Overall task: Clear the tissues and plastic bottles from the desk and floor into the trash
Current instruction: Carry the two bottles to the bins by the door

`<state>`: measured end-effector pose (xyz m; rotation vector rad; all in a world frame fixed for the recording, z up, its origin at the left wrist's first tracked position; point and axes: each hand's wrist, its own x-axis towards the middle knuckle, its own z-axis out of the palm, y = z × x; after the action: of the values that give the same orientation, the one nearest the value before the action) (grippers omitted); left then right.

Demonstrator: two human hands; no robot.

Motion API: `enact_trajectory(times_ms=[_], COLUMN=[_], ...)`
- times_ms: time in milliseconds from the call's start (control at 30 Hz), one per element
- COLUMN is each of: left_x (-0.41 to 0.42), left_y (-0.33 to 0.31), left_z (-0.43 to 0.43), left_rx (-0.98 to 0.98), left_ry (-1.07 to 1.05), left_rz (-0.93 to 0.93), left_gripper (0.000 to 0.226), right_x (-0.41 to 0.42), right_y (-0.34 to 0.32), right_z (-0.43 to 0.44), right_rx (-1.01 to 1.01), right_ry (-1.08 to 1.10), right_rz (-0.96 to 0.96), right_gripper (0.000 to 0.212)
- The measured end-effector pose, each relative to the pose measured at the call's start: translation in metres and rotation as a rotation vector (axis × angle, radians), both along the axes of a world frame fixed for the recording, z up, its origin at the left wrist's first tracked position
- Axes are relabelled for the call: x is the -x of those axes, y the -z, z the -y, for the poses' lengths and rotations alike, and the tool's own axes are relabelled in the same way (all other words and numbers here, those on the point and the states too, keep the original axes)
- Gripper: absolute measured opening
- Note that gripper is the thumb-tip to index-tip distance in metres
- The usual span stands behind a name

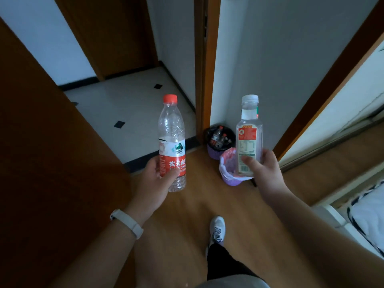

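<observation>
While the head view looks down toward a doorway corner, the left hand (154, 179) grips a red-capped water bottle (172, 140) low on its red label, fingers curled round the body; the bottle stands upright and looks empty. The right hand (268, 171) holds a squarer clear bottle with a pale cap (248, 134) near its base, with the thumb across the front label and the fingers behind. Both bottles are in the air above the wood floor (187, 215), not yet over any bin. Ahead, by the door frame, two purple bins sit close together. The nearer bin (230, 181) has a pink liner and is partly hidden by the right-hand bottle. The farther bin (214, 152) has a black liner and already holds bottles. To do this step well, I judge it best to step closer, bring each bottle squarely over an open rim, then lower it before letting go, one hand at a time, since light empties may bounce out.
</observation>
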<state>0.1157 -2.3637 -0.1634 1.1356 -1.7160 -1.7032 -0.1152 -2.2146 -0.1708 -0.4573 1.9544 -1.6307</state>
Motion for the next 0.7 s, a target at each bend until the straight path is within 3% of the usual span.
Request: enact_trajectory(times_ms=[100, 467, 700], left_x=[0.039, 0.215, 0.269], left_y=[0.000, -0.019, -0.011], left_z=[0.039, 0.127, 0.172], left_rx=[-0.001, 0.112, 0.086], left_ry=[0.004, 0.077, 0.153], left_rz=[0.052, 0.093, 0.123], left_gripper=[0.067, 0.039, 0.043], right_x=[0.038, 0.180, 0.220], right_y=[0.008, -0.002, 0.009], right_z=[0.046, 0.126, 0.147], right_rx=[0.013, -0.041, -0.085], right_ry=[-0.001, 0.012, 0.083], right_rz=[0.026, 0.021, 0.042], right_gripper=[0.045, 0.041, 0.041])
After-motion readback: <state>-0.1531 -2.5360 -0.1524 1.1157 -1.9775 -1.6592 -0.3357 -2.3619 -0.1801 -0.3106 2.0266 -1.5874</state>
